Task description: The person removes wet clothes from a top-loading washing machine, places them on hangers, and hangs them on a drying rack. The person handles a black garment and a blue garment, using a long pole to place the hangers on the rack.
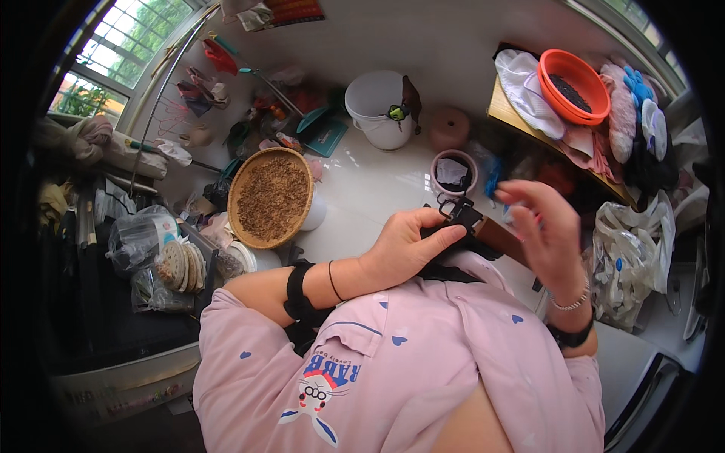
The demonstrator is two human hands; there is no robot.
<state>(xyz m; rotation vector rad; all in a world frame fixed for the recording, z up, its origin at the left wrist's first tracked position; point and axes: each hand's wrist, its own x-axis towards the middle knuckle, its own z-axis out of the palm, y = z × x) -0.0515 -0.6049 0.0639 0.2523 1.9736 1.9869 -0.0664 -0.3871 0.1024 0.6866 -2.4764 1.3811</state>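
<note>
My left hand grips a small black buckle-like piece between thumb and fingers, just in front of my lap. A thin dark loop sticks out at its far side. From behind the piece a flat brown strip runs down to the right; I cannot tell whether it is wood or leather. Black material lies under my left hand. My right hand is raised to the right of the piece, apart from it, slightly blurred, with its fingers spread. Something small and reddish shows by its thumb, too unclear to name.
A round woven basket of brown crumbly material stands left. Ahead are a white bucket, a teal dustpan and a pink-rimmed bin. An orange basin rests on the wooden table; a clear plastic bag sits right.
</note>
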